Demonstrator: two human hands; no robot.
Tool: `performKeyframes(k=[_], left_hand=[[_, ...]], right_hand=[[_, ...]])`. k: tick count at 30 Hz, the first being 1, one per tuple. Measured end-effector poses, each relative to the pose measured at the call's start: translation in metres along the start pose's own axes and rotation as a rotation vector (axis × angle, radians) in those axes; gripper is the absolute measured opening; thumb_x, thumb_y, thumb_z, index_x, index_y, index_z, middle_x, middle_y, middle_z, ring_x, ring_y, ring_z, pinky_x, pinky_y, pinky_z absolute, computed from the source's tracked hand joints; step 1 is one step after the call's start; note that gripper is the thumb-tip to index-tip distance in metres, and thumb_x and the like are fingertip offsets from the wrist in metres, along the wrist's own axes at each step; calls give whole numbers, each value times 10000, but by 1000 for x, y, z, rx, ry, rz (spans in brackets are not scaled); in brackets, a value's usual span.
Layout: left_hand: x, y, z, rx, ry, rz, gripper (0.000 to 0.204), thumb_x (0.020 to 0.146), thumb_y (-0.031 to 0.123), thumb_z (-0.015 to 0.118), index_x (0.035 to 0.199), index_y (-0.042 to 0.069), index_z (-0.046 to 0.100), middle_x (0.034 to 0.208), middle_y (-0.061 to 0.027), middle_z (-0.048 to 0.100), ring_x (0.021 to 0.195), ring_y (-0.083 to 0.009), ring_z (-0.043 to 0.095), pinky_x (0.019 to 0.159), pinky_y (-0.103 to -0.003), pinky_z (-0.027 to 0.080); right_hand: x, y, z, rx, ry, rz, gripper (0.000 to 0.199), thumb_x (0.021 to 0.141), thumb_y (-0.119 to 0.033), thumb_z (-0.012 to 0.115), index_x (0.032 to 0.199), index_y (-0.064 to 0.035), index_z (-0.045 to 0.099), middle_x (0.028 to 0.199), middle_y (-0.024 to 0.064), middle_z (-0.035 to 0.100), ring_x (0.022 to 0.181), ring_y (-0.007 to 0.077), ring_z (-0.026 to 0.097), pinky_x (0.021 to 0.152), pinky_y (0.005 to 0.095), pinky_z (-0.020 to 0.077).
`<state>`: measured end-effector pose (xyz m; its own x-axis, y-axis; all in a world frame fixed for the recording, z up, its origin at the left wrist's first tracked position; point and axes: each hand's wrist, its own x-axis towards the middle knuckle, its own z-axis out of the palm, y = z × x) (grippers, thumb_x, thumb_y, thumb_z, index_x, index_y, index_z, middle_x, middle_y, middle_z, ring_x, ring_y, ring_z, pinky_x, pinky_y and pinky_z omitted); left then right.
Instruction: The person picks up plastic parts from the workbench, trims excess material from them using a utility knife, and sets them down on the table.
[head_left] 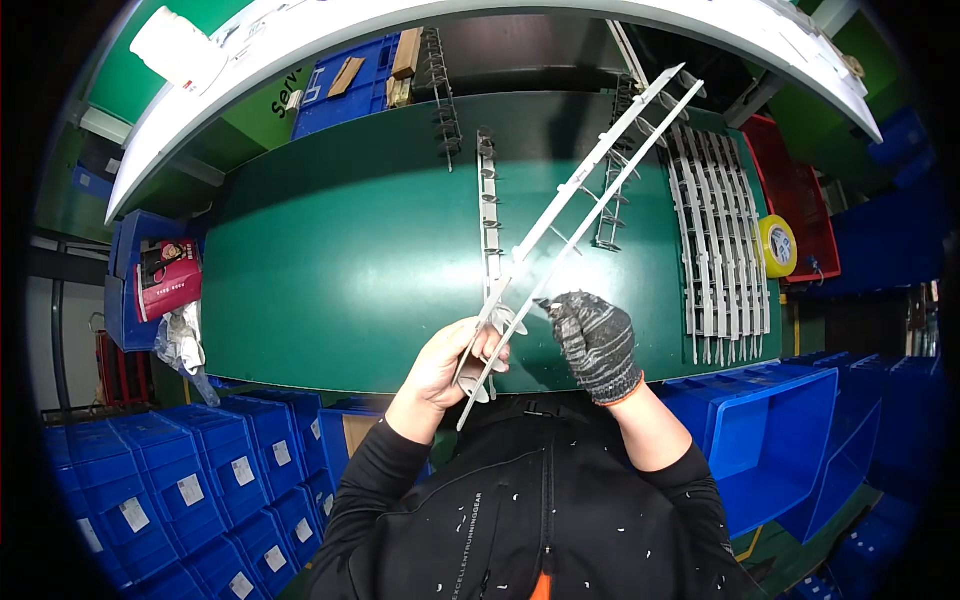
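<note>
A long pale two-railed strip (566, 198) with rounded plates between its rails slants across the green table, its near end toward my body. Bare, my left hand (447, 366) is closed around that near end. My right hand (597, 345) wears a grey and black striped knit glove. Its fingers are curled and pinched just right of the strip; what they hold, if anything, is too small to make out. A narrower strip with clips (490, 210) lies under the slanting one. Another dark clipped strip (612, 215) is partly hidden behind it.
Several pale strips (715, 240) lie side by side at the right, by a yellow tape roll (777, 246) and a red tray (808, 200). Blue bins (765, 440) flank me below the table (330, 270). A white shelf (480, 22) crosses the far side.
</note>
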<state>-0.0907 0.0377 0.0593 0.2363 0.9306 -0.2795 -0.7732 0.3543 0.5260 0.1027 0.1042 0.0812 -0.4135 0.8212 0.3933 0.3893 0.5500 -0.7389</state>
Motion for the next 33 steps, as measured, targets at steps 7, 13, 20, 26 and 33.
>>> performKeyframes(k=[7,13,20,26,33], left_hand=[[5,-5,3,-28,61,-6,271,867,272,539,717,47,521,730,-54,525,732,-164,544,610,-244,474],[10,-13,7,329,144,181,261,864,280,559,797,28,555,782,-41,562,712,-106,510,661,-232,419],[11,-18,10,423,185,222,230,883,229,533,797,18,561,780,-18,562,722,-92,501,701,-232,406],[14,-17,17,1240,326,663,115,797,107,609,737,19,569,735,-68,570,703,-178,525,672,-279,410],[32,-55,-3,1621,423,726,94,753,75,601,787,9,544,822,-130,549,809,-309,493,717,-387,394]], right_hand=[[-11,-23,-2,19,-317,79,172,810,-160,519,853,-20,608,797,158,601,707,305,580,628,388,464],[-3,-24,2,-168,-229,91,168,819,-164,502,850,-17,578,767,152,583,692,302,569,601,397,453],[-9,-19,9,-202,-196,58,167,822,-172,497,827,-26,578,746,136,583,671,290,569,583,385,453],[-14,-3,0,891,-569,421,182,860,-183,514,860,-17,589,698,54,591,613,133,535,566,265,441],[-9,30,39,384,-32,520,361,791,-237,629,1025,21,535,816,112,600,622,170,575,597,276,468]])
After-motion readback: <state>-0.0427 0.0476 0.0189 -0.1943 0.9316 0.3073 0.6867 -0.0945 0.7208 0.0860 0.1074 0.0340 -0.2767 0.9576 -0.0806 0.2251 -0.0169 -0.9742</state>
